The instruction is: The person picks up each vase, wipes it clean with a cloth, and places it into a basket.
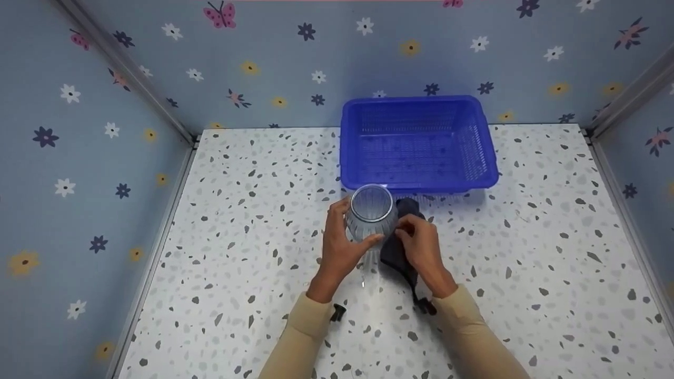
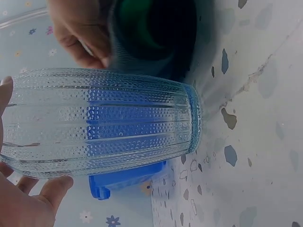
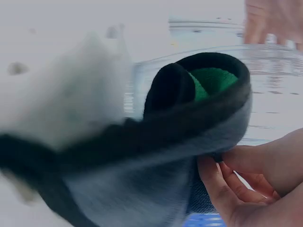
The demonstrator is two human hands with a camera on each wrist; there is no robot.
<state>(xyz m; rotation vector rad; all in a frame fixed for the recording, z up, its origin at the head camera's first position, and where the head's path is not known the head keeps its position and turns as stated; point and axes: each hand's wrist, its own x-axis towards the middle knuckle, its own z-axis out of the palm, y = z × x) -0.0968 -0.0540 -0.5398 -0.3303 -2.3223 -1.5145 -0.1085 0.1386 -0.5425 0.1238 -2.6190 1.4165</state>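
Note:
My left hand holds a clear ribbed glass jar, fingers on its far side and thumb across the near side. In the left wrist view the dotted glass jar stands on the table, its body tapering toward the base. To its right, my right hand pinches a dark grey fabric piece close against the glass. Black edging and a green lining show on the curled fabric in the right wrist view. A strap runs from it to a black buckle part by the right wrist.
Behind the jar, a blue plastic basket with perforated sides stands against the back wall. Another black buckle part lies beside the left sleeve. Flowered panels enclose the speckled white table at the left, back and right.

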